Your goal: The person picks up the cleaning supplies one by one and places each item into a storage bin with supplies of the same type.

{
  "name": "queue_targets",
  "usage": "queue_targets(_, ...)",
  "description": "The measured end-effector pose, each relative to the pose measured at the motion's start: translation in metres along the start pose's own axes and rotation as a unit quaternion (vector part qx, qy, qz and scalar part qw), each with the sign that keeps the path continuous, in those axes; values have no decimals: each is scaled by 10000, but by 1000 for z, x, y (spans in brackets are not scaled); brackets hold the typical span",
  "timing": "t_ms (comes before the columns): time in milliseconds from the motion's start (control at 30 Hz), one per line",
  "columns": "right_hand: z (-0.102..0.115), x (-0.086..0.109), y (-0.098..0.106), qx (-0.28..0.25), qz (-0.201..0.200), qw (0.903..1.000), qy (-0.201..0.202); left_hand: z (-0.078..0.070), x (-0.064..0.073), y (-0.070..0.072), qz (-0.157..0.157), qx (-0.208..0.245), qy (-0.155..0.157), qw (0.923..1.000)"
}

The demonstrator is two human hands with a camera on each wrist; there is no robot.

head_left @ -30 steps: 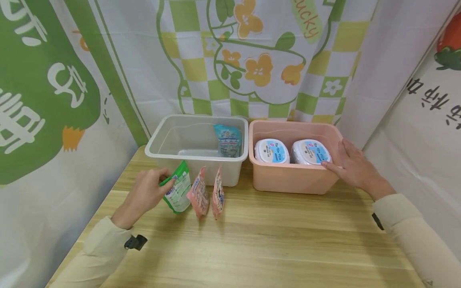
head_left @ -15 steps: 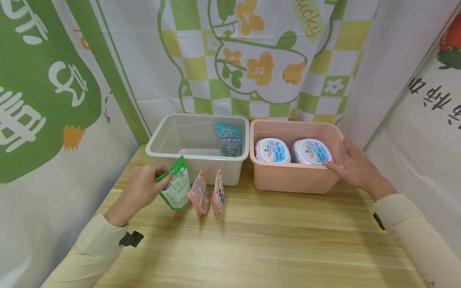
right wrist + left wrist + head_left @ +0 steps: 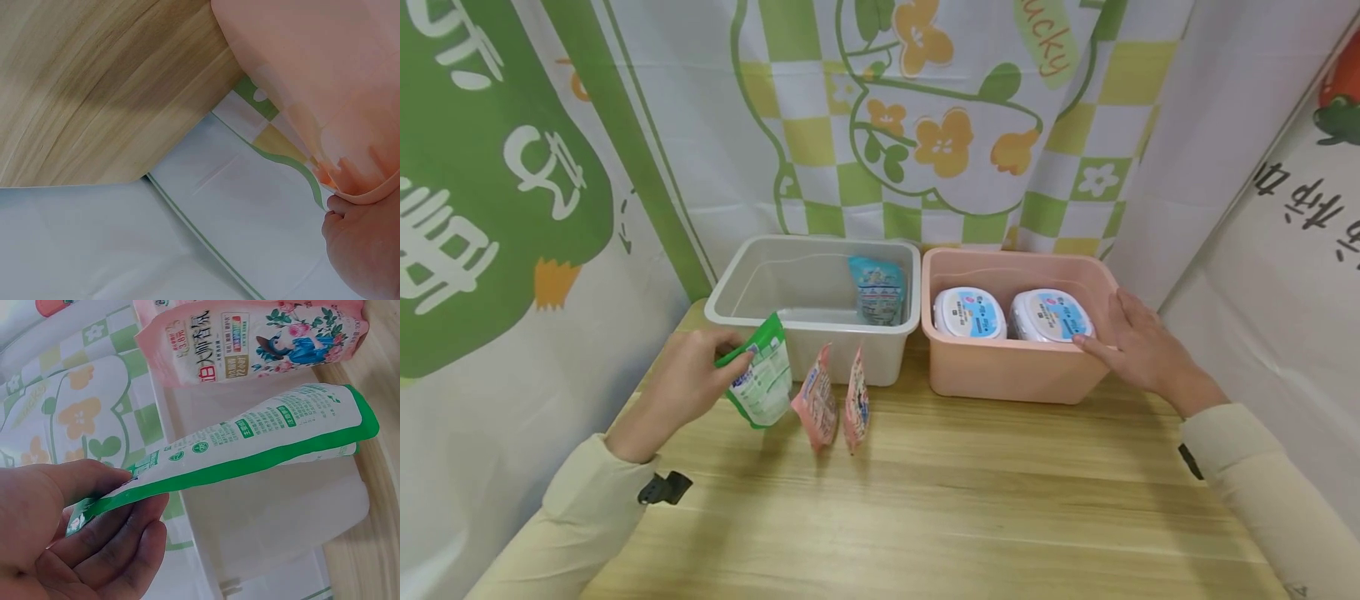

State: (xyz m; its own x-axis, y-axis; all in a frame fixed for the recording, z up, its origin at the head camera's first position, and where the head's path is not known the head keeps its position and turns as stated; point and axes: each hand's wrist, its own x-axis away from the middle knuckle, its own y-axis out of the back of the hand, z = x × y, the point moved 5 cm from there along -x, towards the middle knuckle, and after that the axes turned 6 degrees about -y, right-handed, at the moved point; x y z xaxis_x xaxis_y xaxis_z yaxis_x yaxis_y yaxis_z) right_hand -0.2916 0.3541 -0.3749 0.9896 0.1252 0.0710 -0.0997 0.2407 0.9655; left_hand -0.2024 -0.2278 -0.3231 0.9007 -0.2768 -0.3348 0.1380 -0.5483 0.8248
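My left hand pinches the upper left edge of a green-and-white pouch between thumb and fingers. The pouch tilts in front of the grey bin; printed text covers its side in the left wrist view. Just right of it, two pink pouches stand upright on the table, nearly edge-on to the head camera. A blue pouch leans inside the grey bin at its right end. At the right, my right hand holds the pink bin by its front right corner, thumb on the rim.
Two white tubs with blue-printed lids sit side by side in the pink bin. Both bins stand close together at the back of the wooden table. Printed curtains hang behind and along both sides.
The left hand has drawn the green-and-white pouch leftward and slightly up, away from the pink pouches. The right hand keeps its place on the pink bin.
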Motion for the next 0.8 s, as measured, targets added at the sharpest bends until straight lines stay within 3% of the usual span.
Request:
queue_targets(400,2,0,1,-77,8,10000,34,-6,-4,16,-88,113,-9,9999)
queue_targets(800,2,0,0,-79,12,10000,-13,-12,-12,37,-245,-118,-114,9996)
